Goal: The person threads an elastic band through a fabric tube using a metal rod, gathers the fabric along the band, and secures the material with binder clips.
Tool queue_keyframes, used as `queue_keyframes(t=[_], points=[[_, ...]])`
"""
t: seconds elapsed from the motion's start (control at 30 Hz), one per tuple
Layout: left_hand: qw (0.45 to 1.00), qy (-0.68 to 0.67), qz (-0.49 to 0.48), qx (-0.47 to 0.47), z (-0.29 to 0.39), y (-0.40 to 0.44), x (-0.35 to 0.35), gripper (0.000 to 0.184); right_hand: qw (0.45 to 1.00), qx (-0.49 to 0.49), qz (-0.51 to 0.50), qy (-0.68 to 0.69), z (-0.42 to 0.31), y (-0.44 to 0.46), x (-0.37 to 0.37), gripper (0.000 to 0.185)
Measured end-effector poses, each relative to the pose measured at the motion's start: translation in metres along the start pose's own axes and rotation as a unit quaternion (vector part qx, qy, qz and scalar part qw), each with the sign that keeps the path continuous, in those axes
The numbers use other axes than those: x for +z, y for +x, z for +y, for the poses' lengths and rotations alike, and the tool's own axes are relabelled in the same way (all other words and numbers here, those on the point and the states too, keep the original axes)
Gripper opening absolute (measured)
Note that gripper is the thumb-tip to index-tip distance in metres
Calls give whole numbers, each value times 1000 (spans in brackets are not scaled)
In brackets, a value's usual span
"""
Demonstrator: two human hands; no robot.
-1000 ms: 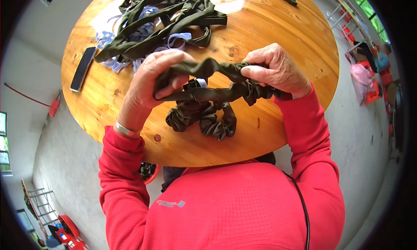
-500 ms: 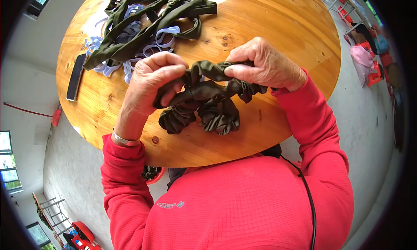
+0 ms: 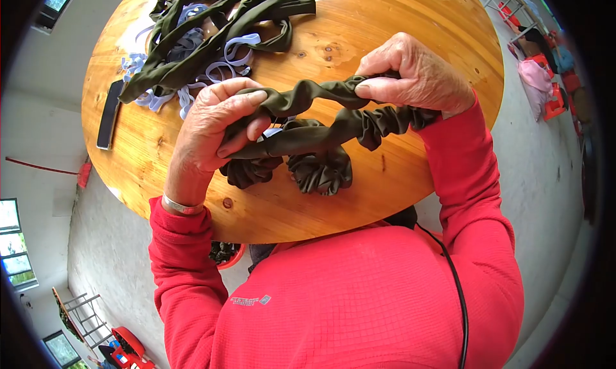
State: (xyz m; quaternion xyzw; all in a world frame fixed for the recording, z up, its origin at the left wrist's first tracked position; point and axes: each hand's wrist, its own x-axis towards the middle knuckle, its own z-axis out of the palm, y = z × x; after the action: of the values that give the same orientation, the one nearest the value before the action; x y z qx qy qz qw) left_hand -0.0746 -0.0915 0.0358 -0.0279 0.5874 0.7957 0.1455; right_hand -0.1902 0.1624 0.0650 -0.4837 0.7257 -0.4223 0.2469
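Observation:
A dark green scrunchie (image 3: 313, 135) is stretched as a loop between my two hands. My left hand (image 3: 218, 115) pinches its left end, thumb on top of the cloth. Thumb and fingers of my right hand (image 3: 414, 74) grip the upper strand at the right, where the lower strand is bunched into gathers. Just below, two more gathered green scrunchies, a left one (image 3: 247, 171) and a right one (image 3: 322, 171), rest on the table, partly covered by the held one. A bit of pale elastic (image 3: 272, 132) shows inside the loop.
On the wooden table (image 3: 398, 170), a heap of green fabric strips (image 3: 186, 67) lies at the back left with pale blue elastic bands (image 3: 240, 45). A black phone-like slab (image 3: 110, 115) sits near the left edge. Below the table edge is a red basin (image 3: 231, 257).
My hands have moved apart, the right one up and to the right. The scrunchie, bunched before, is now drawn out longer, with a wider gap between its strands.

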Motion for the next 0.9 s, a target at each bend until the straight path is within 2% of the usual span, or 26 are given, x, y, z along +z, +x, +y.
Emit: queue_keyframes(t=[0.13,0.27,0.4,0.43,0.47,0.53,0.6,0.63,0.73,0.77,0.87,0.9], points=[[999,39,13,13,0,0,-1,16,1000,-15,3,24,5,6,11,23],[998,42,26,36,0,0,-5,17,998,17,17,59,6,8,15,15],[997,50,35,52,4,-5,-1,15,997,29,-16,70,7,7,13,21],[986,77,90,114,8,-8,-10,15,995,58,-24,79,7,5,8,20],[984,84,101,122,8,-8,-10,16,992,84,-31,87,7,3,0,20],[984,12,56,169,18,-21,-26,17,988,107,-41,102,5,1,-5,19],[981,34,54,182,18,-23,-28,17,987,102,-39,121,4,1,-4,17],[980,42,55,185,19,-24,-27,17,991,50,-4,121,11,2,0,20],[981,82,85,155,16,-16,-16,16,978,-118,160,-67,15,11,21,27],[980,63,97,162,16,-16,-13,15,986,-95,135,-14,18,13,21,36],[989,100,34,106,11,-14,0,14,981,-127,103,-106,13,12,31,33],[989,104,50,95,12,-15,3,13,983,-110,95,-111,11,11,30,32]])
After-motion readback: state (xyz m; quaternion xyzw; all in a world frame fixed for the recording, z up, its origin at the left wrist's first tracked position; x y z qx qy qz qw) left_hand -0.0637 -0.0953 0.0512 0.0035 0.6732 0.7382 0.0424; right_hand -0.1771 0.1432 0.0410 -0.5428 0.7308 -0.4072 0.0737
